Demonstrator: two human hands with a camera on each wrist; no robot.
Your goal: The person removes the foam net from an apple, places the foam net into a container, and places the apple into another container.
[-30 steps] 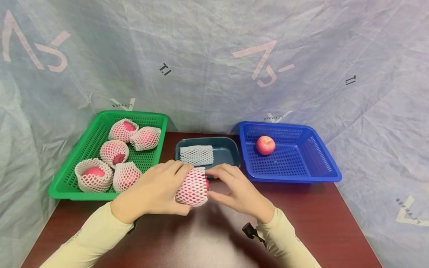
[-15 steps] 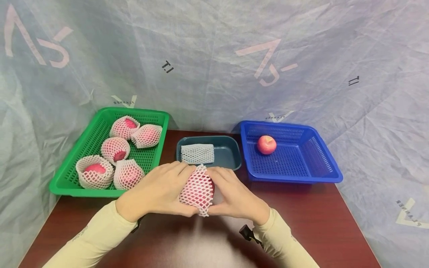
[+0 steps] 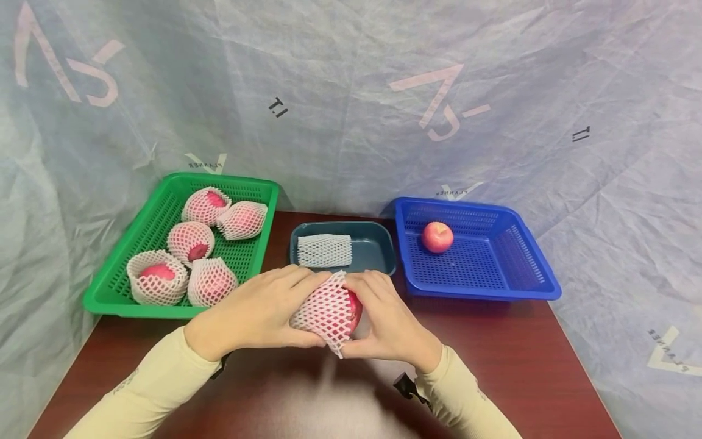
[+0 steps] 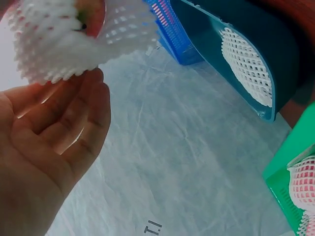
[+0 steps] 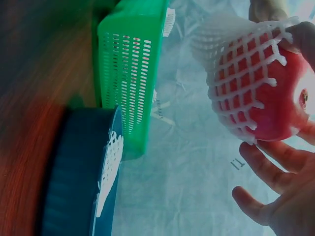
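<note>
Over the near part of the table, both hands hold a red apple [image 3: 355, 311] partly covered by a white foam net [image 3: 322, 314]. My left hand [image 3: 260, 312] grips the netted side, thumb below and fingers along the top. On the other side my right hand [image 3: 390, 320] has its fingers and thumb at the net's stretched edge, where bare red skin shows. The right wrist view shows the net [image 5: 241, 83] over roughly half of the apple [image 5: 283, 105], its loose end standing off to the left. In the left wrist view the fingers [image 4: 91, 105] support the net from below.
A green basket [image 3: 181, 313] with several netted apples stands at the left. Behind the hands, a dark teal tray [image 3: 373, 253] holds flat white foam nets [image 3: 325, 250]. The blue basket [image 3: 482, 286] at the right contains one bare apple [image 3: 437, 237]. Grey cloth hangs behind.
My right hand has closed in on the apple, its fingers and thumb moving to the net's edge. The edge has stretched into a taller, pointed shape, and more red skin shows at the right.
</note>
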